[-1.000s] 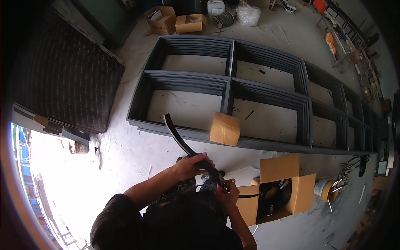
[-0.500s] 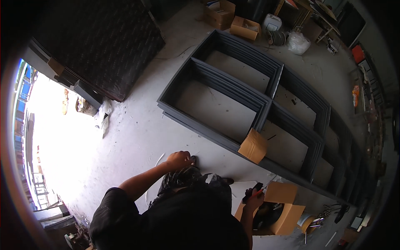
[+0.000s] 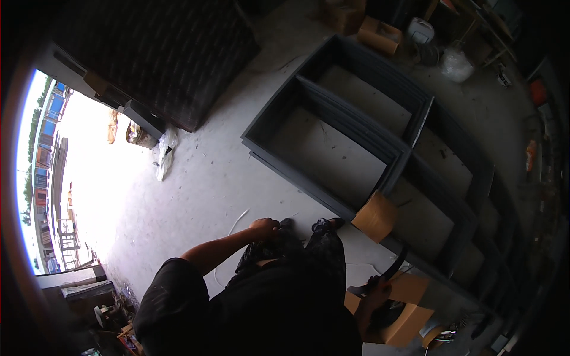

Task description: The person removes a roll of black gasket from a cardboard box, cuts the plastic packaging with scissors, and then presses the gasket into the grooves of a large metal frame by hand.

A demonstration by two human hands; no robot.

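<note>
My left hand (image 3: 265, 226) hangs in front of my legs with its fingers curled closed; whatever they may hold is hidden. Down at the right, my right hand (image 3: 378, 292) is closed on a black strip (image 3: 396, 264), whose free end curves upward. The right hand is over an open cardboard box (image 3: 405, 325) with dark coiled material inside. Beyond it lies a stack of dark grey rectangular frames (image 3: 303, 188) on the floor. A piece of brown cardboard (image 3: 376, 218) is folded over the stack's near edge.
A large dark wrapped stack (image 3: 172, 71) stands at the far left, beside a bright doorway. Cardboard boxes (image 3: 380, 35), a white jug (image 3: 420, 31) and a clear plastic bundle (image 3: 457, 65) sit at the back. A thin white cord (image 3: 238, 221) lies near my feet.
My right hand has turned, and the black strip now rises from it. The red-handled tool seen in it earlier no longer shows. The scene has shifted right; my left hand stays closed.
</note>
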